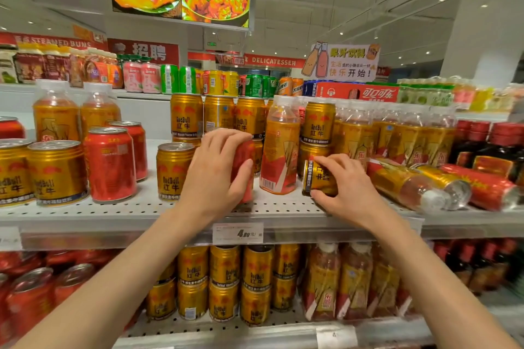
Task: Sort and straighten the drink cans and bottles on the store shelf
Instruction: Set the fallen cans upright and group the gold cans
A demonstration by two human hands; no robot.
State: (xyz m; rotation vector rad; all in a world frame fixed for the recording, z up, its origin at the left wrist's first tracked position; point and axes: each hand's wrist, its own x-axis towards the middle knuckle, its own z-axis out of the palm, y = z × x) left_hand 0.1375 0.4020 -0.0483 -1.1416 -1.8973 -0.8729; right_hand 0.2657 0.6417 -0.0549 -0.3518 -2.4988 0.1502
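Left hand (211,176) grip wraps an upright red metal can (246,170) mid-shelf; right hand (344,187) grip pinches a gold metal can lying on its side (319,178), just right of an upright orange-labelled plastic bottle (280,147). White perforated shelf (141,207): left cans stand upright but red and gold mixed. Far right, fallen bottles (419,184) lie flat. Judged partway, sorting and righting remain.
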